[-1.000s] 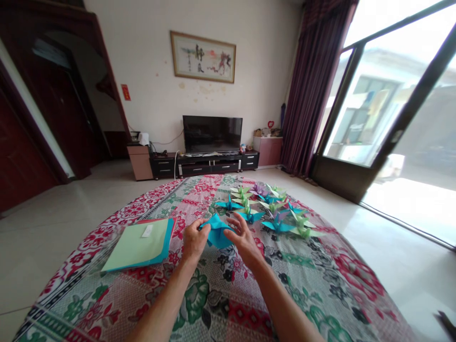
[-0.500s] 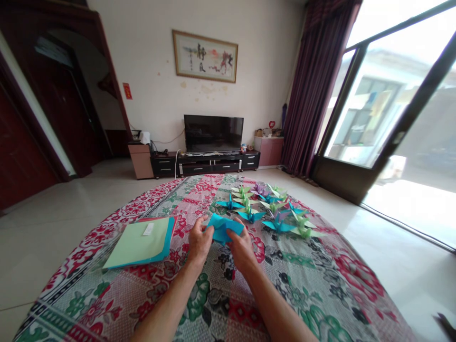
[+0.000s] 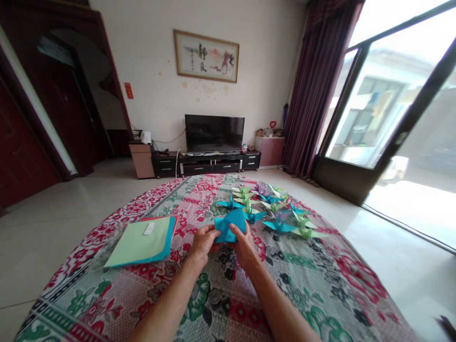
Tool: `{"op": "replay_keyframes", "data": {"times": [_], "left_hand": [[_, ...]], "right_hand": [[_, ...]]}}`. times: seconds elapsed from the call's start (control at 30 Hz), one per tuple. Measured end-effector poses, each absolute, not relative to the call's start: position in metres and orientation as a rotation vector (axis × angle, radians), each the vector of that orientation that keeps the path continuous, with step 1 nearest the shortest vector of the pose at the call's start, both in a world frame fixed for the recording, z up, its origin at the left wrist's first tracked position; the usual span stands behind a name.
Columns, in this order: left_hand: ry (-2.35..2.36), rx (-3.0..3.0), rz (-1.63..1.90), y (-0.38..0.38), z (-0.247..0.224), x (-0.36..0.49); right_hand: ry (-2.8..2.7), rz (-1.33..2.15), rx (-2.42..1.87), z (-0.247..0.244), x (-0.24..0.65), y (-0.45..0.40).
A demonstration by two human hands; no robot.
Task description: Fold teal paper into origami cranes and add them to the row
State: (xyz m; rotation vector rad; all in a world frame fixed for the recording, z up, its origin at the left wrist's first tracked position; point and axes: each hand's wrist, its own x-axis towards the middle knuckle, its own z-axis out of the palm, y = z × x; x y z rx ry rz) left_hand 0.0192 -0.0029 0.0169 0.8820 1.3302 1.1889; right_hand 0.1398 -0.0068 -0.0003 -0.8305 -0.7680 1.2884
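A blue sheet of origami paper (image 3: 230,225), partly folded, is held up between my two hands above the table. My left hand (image 3: 204,242) pinches its left edge with the thumb on top. My right hand (image 3: 242,241) grips its lower right side, thumb pressed on the paper's face. The fingers behind the paper are hidden. Just beyond it stand several folded paper cranes: a blue crane (image 3: 279,224), a green crane (image 3: 305,228) and others in blue, green and purple.
A stack of coloured paper sheets (image 3: 140,241), light green on top, lies at the left with a small white label (image 3: 149,228). The round table wears a flowered tablecloth (image 3: 199,304). Past it stand a television (image 3: 214,133) and a low cabinet (image 3: 199,167).
The blue paper has been turned and flattened, its upper right corner now pointing up in front of the cranes. Both hands have shifted their grip on it.
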Motion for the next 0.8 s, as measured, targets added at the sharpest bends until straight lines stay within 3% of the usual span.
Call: {"op": "replay_keyframes", "data": {"times": [0.33,0.57,0.8], "left_hand": [[1.473,1.001,1.396,0.000,0.008,0.024],[1.576,1.411,1.395,-0.005,0.003,0.030],[1.452,1.542,1.342,-0.007,0.000,0.032]], "right_hand": [[-0.748,1.297,-0.831,-0.005,0.128,-0.006],[-0.839,1.088,-0.923,-0.006,0.129,-0.004],[-0.792,1.114,-0.997,-0.007,0.137,0.001]]}}
